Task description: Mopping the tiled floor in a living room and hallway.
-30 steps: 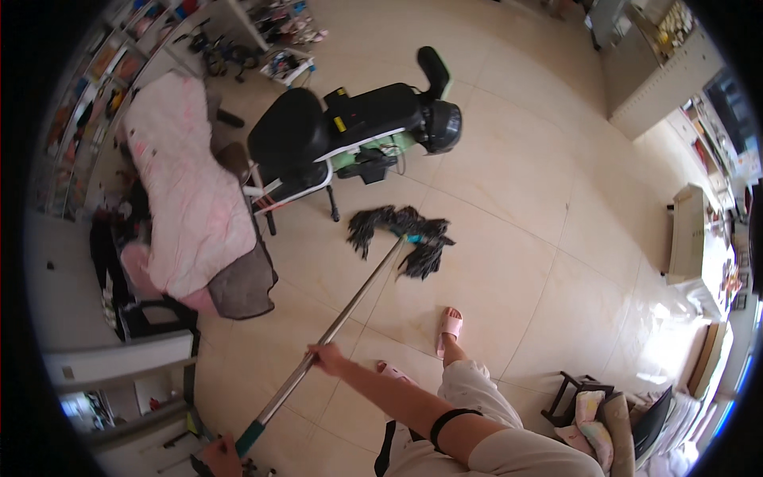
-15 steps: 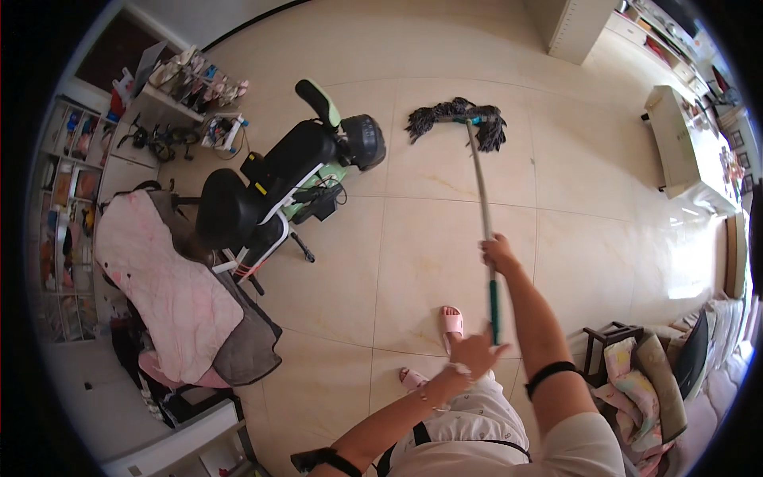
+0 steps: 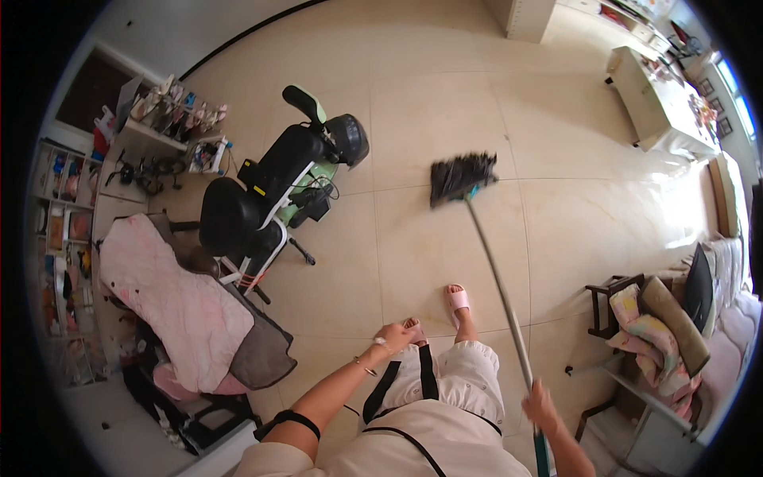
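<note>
1. Near the lower right edge, the right hand (image 3: 540,404) is closing around the mop handle (image 3: 499,278), low on the pole, close to its green grip.
2. The left hand (image 3: 395,336) is hanging free in front of the body, above the white trousers. It is holding nothing now; half a second ago it was gripping the lower end of the handle. Its fingers are loosely curled, not spread wide.
3. The mop head (image 3: 462,176), a dark bundle of strands, is lying on the beige tile floor (image 3: 572,215), ahead of the person and a little to the right of the scooter (image 3: 278,187).
4. Compared with the earlier picture, the mop head is sitting nearer to the person and is looking more gathered; before, it was spread out farther away.
5. The handle is running from the mop head down and right to the right hand, passing to the right of the foot in a pink slipper (image 3: 457,300).
6. The chair with a pink cover (image 3: 171,302) is standing at the left, well apart from the mop.
</note>
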Tool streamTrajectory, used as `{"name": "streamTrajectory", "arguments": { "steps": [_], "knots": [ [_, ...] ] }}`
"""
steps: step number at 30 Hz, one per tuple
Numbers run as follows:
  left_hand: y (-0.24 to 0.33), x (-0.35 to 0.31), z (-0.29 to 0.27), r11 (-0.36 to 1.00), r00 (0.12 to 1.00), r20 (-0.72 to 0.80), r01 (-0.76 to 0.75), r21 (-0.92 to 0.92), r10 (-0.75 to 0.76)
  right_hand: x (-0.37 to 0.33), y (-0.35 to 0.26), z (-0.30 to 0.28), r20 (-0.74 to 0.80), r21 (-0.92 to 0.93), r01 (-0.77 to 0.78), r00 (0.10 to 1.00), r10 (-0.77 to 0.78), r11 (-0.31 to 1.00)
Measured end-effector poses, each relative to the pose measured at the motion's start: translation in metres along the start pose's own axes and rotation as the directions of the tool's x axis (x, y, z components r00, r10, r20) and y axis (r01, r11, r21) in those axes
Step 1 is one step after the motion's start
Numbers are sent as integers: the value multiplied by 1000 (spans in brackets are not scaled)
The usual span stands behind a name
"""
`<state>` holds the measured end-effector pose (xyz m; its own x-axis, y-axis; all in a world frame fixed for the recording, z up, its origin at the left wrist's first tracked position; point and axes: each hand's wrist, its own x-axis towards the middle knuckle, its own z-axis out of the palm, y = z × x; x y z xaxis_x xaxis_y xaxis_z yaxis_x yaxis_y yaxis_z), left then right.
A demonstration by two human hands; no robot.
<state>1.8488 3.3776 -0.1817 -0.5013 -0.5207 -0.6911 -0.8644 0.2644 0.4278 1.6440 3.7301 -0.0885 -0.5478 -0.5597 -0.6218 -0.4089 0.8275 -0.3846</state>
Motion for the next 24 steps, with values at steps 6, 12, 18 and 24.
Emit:
{"name": "streamTrajectory", "arguments": {
  "steps": [6, 12, 18, 24],
  "knots": [
    [-124, -29, -6, 868, 879, 70, 448, 213, -471, -219, 2, 33, 134, -43, -127, 982, 132, 991],
    [-248, 19, 64, 704, 908, 377, -147, 695, -182, -264, -9, 130, 404, 182, -601, 767, 498, 778],
    [-157, 44, 25, 935, 911, 214, 332, 127, -353, -275, -26, 197, 117, 230, -326, 944, 307, 917],
    [-20, 39, -37, 989, 973, 202, 128, -68, -112, -170, -93, 107, 421, 600, -559, 829, 368, 572]
  ]
}}
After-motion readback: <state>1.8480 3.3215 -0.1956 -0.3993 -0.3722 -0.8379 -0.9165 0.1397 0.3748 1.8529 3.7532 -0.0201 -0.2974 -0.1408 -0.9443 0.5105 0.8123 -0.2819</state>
